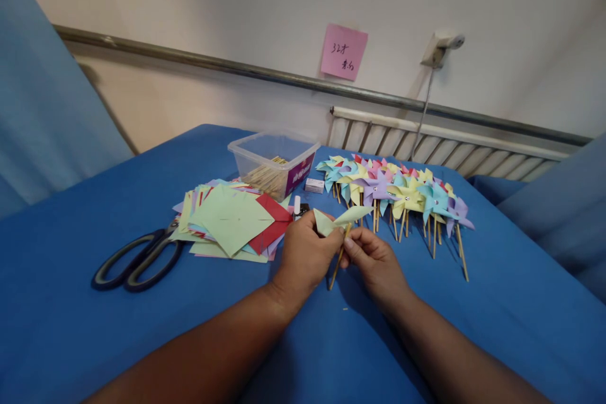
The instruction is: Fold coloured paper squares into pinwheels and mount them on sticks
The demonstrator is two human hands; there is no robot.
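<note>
here, both hands meet in the middle of the blue cloth that covers the table. the left hand is closed in a pinch on a light green folded paper, which stands just above the fingers and is spread a little like wings. the right hand is closed too; its fingertips hold a thin wooden stick near the top end, and the stick goes down and to the left, tilted, with the low end close to the cloth. paper and stick meet between the two hands.

to the left of the hands lies a pile of cut paper squares, green on top and red under it, and beside this pile lie black scissors, shut, flat on the cloth. behind the pile stands a clear plastic box with more sticks inside. to the right, behind the hands, a row of finished pinwheels in many colours lies on the cloth. on the wall a pink note is stuck.
</note>
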